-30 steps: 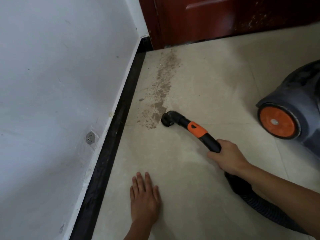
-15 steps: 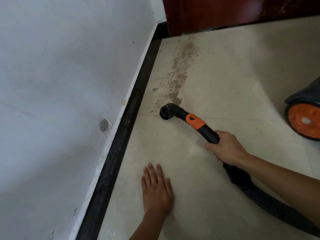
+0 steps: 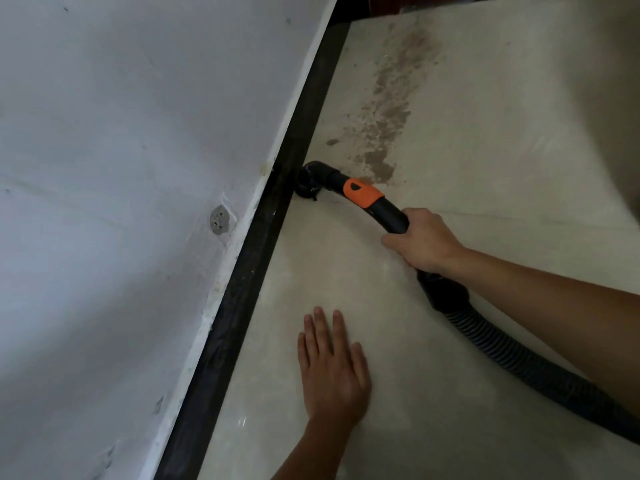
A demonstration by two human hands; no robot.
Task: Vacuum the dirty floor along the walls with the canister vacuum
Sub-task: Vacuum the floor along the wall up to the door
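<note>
**Nozzle swung off the dirt and into the skirting**

Nearest me, my left hand (image 3: pixel 332 368) lies flat on the floor tile (image 3: pixel 346 268) as it did a second ago, fingers straight and slightly spread, propping me up and holding nothing. To its right the ribbed black hose (image 3: pixel 519 362) runs off toward the bottom right corner; it looks flexible and matte. My right hand (image 3: pixel 420 242) is wrapped tight round the smooth black handle tube (image 3: pixel 393 216), thumb side toward the nozzle.

Beyond the glossy orange collar (image 3: pixel 362 192), the round elbow nozzle (image 3: pixel 310 183) has moved: a moment ago it sat at the near end of the dirt streak, and now it is hard against the black baseboard (image 3: pixel 242 299), touching or all but touching it. I take that as working the wall edge first, which is what the job asks for.

The brown streak (image 3: pixel 391 109) is still there beyond the nozzle, gritty and speckled, thinning toward the far corner (so most of the sweeping is ahead of me). The tile is pale, polished and faintly mottled; the white wall (image 3: pixel 121 150) is chalky and scuffed, with a small metal disc (image 3: pixel 219 220) set low in it. The canister has dropped out of view.
</note>
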